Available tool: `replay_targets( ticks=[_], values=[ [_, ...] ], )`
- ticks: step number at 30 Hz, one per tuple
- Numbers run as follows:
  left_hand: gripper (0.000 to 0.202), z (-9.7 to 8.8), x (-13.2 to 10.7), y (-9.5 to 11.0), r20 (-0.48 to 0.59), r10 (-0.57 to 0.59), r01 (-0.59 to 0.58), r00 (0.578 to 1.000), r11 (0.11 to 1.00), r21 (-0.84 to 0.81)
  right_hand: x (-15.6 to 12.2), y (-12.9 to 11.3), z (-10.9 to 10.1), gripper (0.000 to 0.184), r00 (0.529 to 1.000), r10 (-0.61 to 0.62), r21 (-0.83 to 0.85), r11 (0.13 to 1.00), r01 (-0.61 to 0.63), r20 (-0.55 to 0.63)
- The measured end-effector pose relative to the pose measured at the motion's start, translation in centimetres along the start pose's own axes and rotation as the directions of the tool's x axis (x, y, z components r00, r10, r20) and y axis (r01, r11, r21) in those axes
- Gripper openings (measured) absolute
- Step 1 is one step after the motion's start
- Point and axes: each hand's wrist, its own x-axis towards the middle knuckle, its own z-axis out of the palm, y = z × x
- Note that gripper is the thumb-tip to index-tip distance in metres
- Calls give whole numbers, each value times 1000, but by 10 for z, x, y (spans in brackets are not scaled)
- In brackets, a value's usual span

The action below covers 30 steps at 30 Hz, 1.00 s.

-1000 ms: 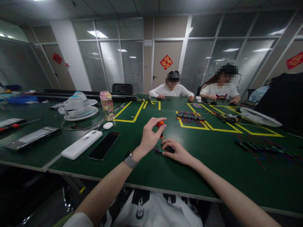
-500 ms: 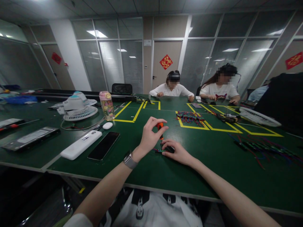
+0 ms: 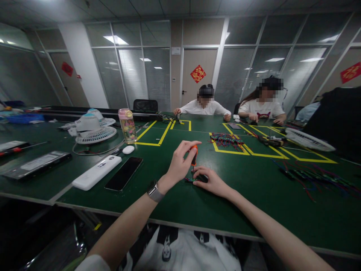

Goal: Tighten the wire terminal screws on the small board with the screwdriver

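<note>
- One green table [image 3: 155,158] fills the room's middle; at its far side sit two people, one [image 3: 205,108] at 12 o'clock from the working hands, the other [image 3: 273,113] near 1 o'clock.
- The left hand [image 3: 179,162] is partly closed: its thumb and index finger pinch the orange handle of one screwdriver [image 3: 194,159], which stands nearly upright.
- The right hand [image 3: 210,181] is half curled, low on the table; its thumb and fingertips hold one small circuit board [image 3: 188,180], directly below the screwdriver.
- Whether the screwdriver's tip touches the board, I cannot tell; fingers hide it.
- At 9 o'clock lie one black phone [image 3: 124,174] and, just beyond it, one long white case [image 3: 97,173].
- At 10 o'clock stands one bottle [image 3: 128,127].
- Two groups of wired boards: one [image 3: 227,140] between 1 and 2 o'clock, one [image 3: 318,177] at 3 o'clock.
</note>
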Motion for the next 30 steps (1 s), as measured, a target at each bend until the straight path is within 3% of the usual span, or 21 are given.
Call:
replay_targets(
  ticks=[3,5,10,16,23,28,30],
  values=[
    [31,1,0,0,71,-34,43,997,990,-134,0,0,0,5,1000,2,-1,1000,-2,-1],
    [28,2,0,0,63,-41,50,997,987,-155,0,0,0,6,1000,1,-4,1000,-1,-1],
    [14,1,0,1,-60,18,-17,998,1000,26,0,0,0,6,1000,2,1,1000,-2,0],
    [33,-1,1,0,61,-59,68,996,983,-169,-1,-1,-1,6,1000,12,7,1000,-12,4],
    [10,0,0,3,-164,73,-54,984,992,118,-1,0,0,6,1000,5,0,1000,-5,-1],
    [32,0,-2,1,4,21,-21,1000,998,-62,0,2,1,6,1000,-5,9,1000,5,1],
    [33,1,-1,-1,22,-5,8,1000,991,-130,-1,2,0,7,1000,-2,12,1000,2,1]
  ],
)
